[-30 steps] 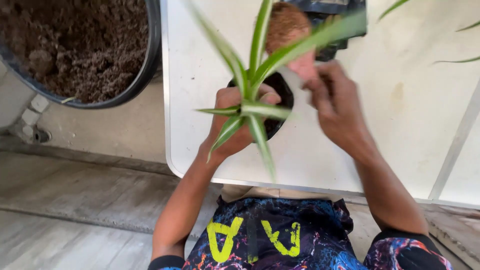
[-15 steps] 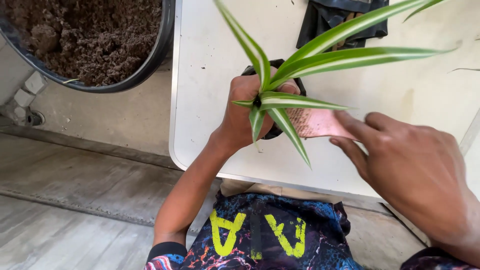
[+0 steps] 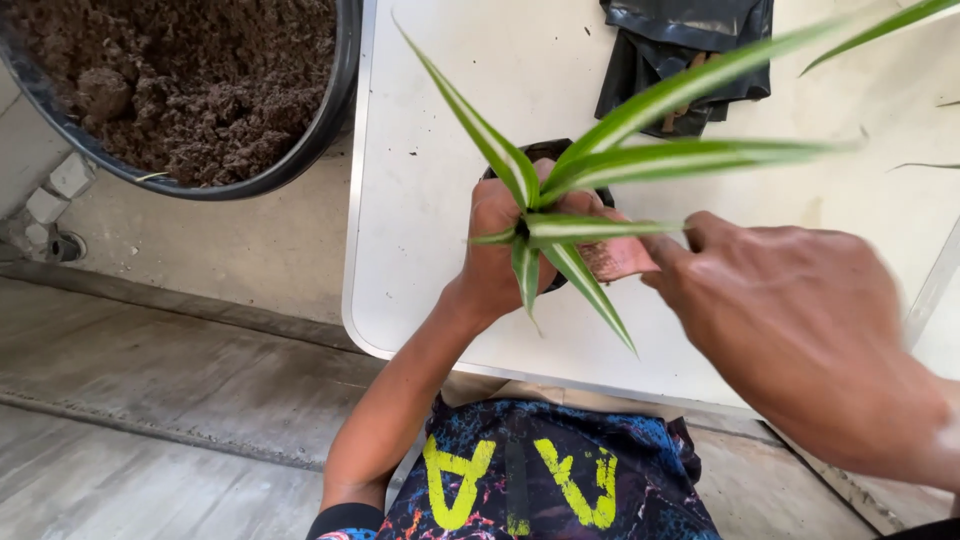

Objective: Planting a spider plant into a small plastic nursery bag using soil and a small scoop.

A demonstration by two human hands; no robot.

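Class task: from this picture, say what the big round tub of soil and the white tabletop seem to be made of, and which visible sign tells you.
Big round black tub: probably plastic, given its thin, smooth, slightly glossy rim. White tabletop: looks like moulded plastic or coated board, matte, with a rounded corner and raised edge; which one is unclear.

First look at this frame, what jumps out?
The striped green plant fans out mid-frame over a small black pot on the white table; the left hand grips its base, the right hand looms close at right. A large black tub of soil fills the top left.
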